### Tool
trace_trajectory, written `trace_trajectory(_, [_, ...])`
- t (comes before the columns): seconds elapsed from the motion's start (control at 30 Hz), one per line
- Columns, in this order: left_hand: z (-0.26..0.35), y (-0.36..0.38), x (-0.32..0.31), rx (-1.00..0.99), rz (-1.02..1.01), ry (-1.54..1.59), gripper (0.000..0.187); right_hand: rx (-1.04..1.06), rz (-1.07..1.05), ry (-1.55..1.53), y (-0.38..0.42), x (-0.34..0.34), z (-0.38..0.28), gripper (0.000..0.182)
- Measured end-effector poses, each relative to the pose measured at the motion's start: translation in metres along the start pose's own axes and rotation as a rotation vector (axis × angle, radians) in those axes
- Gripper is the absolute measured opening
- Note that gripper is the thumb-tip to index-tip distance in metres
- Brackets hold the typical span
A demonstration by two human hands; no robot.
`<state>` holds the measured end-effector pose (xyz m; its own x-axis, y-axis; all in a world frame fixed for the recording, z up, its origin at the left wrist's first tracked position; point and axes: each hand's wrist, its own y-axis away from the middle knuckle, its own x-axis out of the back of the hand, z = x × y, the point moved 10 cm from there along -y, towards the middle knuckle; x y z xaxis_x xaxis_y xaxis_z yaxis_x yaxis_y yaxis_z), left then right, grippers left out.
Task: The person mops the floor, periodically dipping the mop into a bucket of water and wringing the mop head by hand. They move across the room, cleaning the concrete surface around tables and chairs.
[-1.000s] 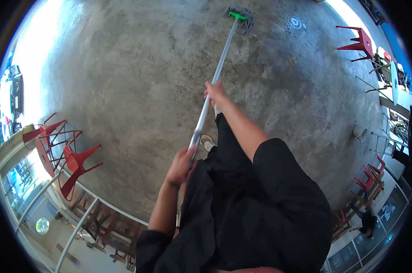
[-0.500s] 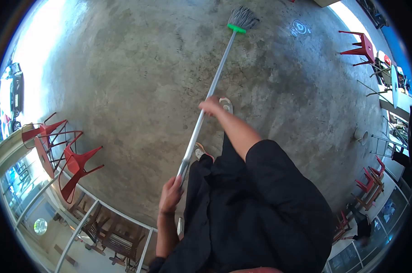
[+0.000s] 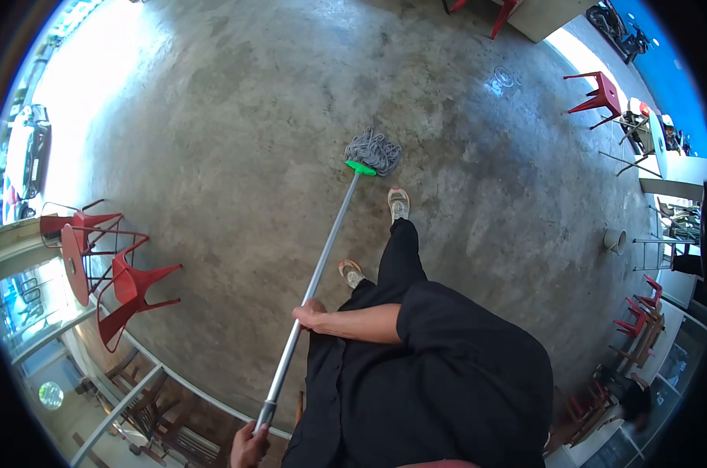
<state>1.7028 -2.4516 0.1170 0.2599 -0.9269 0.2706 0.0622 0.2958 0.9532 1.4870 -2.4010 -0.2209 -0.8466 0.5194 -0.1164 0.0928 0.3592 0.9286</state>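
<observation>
A mop (image 3: 332, 238) with a long silver handle, a green clamp and grey yarn strands slants across the view. Its head lies on the concrete floor (image 3: 236, 226), a little ahead of my shoes. My right hand (image 3: 310, 314) is wrapped round the middle of the handle, in front of my body. Near the handle's top end, by the bottom edge of the view, my left hand (image 3: 249, 447) grips it just past a grey collar. The lower part of my left hand is cut off by the frame.
Red metal chairs (image 3: 135, 288) and a small round red table (image 3: 76, 265) stand at left. A red stool (image 3: 599, 100) is at upper right, a pale bucket (image 3: 615, 241) at right. A person (image 3: 633, 398) in dark clothes is at lower right.
Both hands have pulled the mop back toward my body. Its head has slid from the far floor to close before my feet, and its strands have spread to the right.
</observation>
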Motion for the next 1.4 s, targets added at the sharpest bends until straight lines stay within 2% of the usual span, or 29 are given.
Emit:
trace_trajectory(0.03, [0.033,-0.001,-0.016,0.071,0.021,0.131,0.028,0.029,0.099,0.034,-0.007,0.022,-0.008,0.025])
trace_trajectory(0.13, [0.078,-0.054,-0.043,-0.028,-0.015,0.132,0.027,0.109,0.353,0.076,-0.038,0.103,-0.038,0.030])
trace_trajectory(0.17, [0.106,-0.070,-0.054,-0.034,-0.035,0.142,0.028,0.143,0.407,0.064,-0.057,0.132,-0.052,0.032])
trace_trajectory(0.23, [0.169,-0.107,-0.078,-0.069,-0.054,0.119,0.031,0.176,0.648,0.043,-0.118,0.199,-0.067,0.035])
trace_trajectory(0.3, [0.245,-0.148,-0.107,-0.139,-0.114,0.141,0.033,0.182,0.503,-0.142,-0.133,0.269,-0.116,0.033])
trace_trajectory(0.37, [0.342,-0.181,-0.137,-0.220,-0.170,0.113,0.035,0.219,0.338,-0.491,-0.136,0.330,-0.167,0.034])
trace_trajectory(0.43, [0.439,-0.221,-0.172,-0.285,-0.186,0.079,0.036,0.300,0.373,-0.561,-0.138,0.398,-0.213,0.028])
trace_trajectory(0.5, [0.531,-0.261,-0.221,-0.345,-0.326,0.205,0.036,0.291,0.285,-0.694,-0.112,0.445,-0.251,0.027])
trace_trajectory(0.57, [0.598,-0.302,-0.269,-0.349,-0.300,0.200,0.038,0.255,0.304,-0.836,-0.099,0.493,-0.267,0.028])
trace_trajectory(0.6, [0.619,-0.312,-0.294,-0.330,-0.320,0.254,0.042,0.258,0.353,-0.821,-0.090,0.527,-0.270,0.030])
trace_trajectory(0.7, [0.665,-0.288,-0.338,-0.357,-0.199,0.081,0.055,0.207,0.465,-0.712,-0.078,0.611,-0.268,0.037])
trace_trajectory(0.77, [0.665,-0.319,-0.349,-0.689,-0.092,-0.126,0.067,0.143,0.521,-0.572,-0.074,0.641,-0.251,0.045])
trace_trajectory(0.83, [0.668,-0.281,-0.344,-0.608,-0.283,-0.114,0.072,0.071,0.561,-0.361,-0.082,0.655,-0.225,0.057])
trace_trajectory(0.87, [0.652,-0.299,-0.337,-0.499,-0.334,-0.100,0.072,0.027,0.588,-0.312,-0.080,0.659,-0.204,0.062])
trace_trajectory(0.97, [0.618,-0.332,-0.286,-0.246,-0.287,-0.184,0.063,-0.127,0.631,-0.233,-0.062,0.646,-0.122,0.071])
trace_trajectory(1.07, [0.603,-0.374,-0.224,-0.165,-0.251,-0.152,0.052,-0.290,0.689,-0.242,-0.025,0.601,-0.036,0.074])
trace_trajectory(1.13, [0.616,-0.391,-0.187,-0.170,-0.216,-0.139,0.048,-0.391,0.706,-0.241,0.005,0.551,0.014,0.074])
trace_trajectory(1.17, [0.622,-0.397,-0.167,-0.175,-0.196,-0.135,0.046,-0.476,0.696,-0.255,0.027,0.519,0.033,0.074])
trace_trajectory(1.23, [0.646,-0.404,-0.138,-0.218,-0.192,-0.161,0.045,-0.509,0.699,-0.272,0.055,0.439,0.073,0.077])
trace_trajectory(1.27, [0.659,-0.405,-0.126,-0.240,-0.191,-0.180,0.045,-0.515,0.621,-0.337,0.072,0.392,0.076,0.083])
trace_trajectory(1.33, [0.686,-0.404,-0.103,-0.287,-0.192,-0.238,0.044,-0.582,0.637,-0.376,0.102,0.288,0.092,0.083])
trace_trajectory(1.37, [0.698,-0.402,-0.092,-0.309,-0.191,-0.275,0.044,-0.655,0.577,-0.458,0.117,0.229,0.094,0.069])
trace_trajectory(1.4, [0.708,-0.402,-0.082,-0.331,-0.191,-0.309,0.044,-0.656,0.547,-0.312,0.121,0.166,0.100,0.051])
